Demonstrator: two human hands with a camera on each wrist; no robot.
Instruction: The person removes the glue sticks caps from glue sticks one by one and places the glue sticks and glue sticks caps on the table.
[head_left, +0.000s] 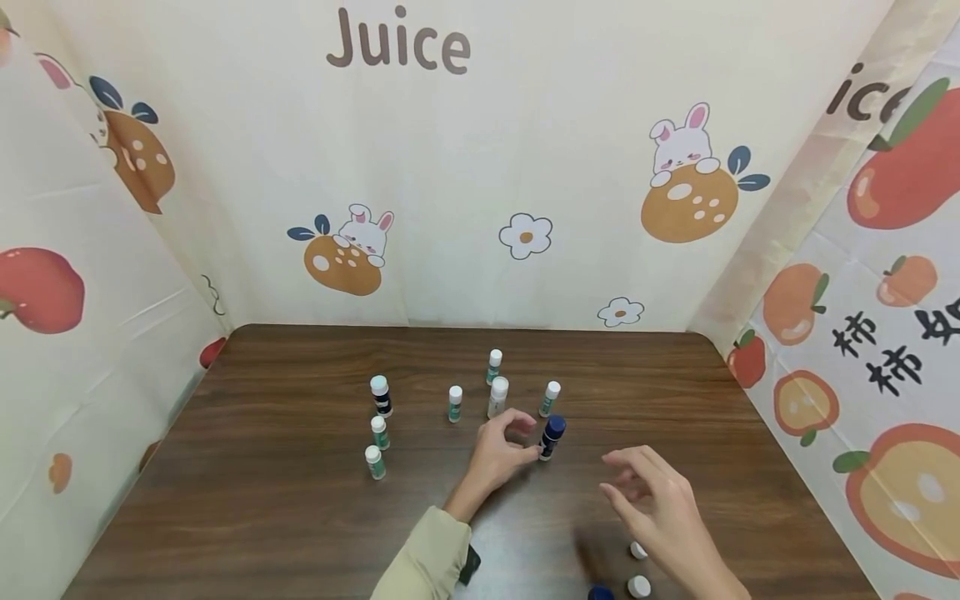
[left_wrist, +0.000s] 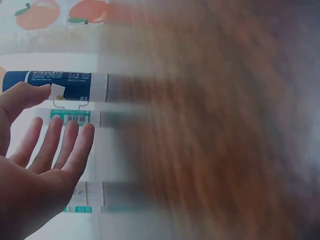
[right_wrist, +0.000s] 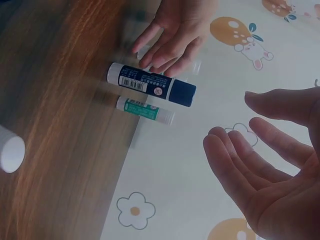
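A dark blue glue stick (head_left: pixel 552 438) stands upright on the table with its blue cap on. My left hand (head_left: pixel 501 450) is beside it, thumb at its lower left side; whether they touch, I cannot tell. In the left wrist view, the fingers (left_wrist: pixel 80 150) of that hand are spread and relaxed, and the blue glue stick's label (left_wrist: pixel 65 86) shows behind the thumb. My right hand (head_left: pixel 660 508) hovers to the right, fingers loosely bent, holding nothing. Small glue sticks with green labels and white caps stand nearby, one (head_left: pixel 550 399) just behind the blue one.
A larger white-capped stick (head_left: pixel 497 397) and small green ones (head_left: pixel 455 404) (head_left: pixel 493 367) stand further back. On the left is a row with a dark-labelled stick (head_left: pixel 381 396) and two green ones (head_left: pixel 380 433) (head_left: pixel 375 462). White tops (head_left: pixel 638 586) and a blue top (head_left: pixel 601 592) show at the front edge.
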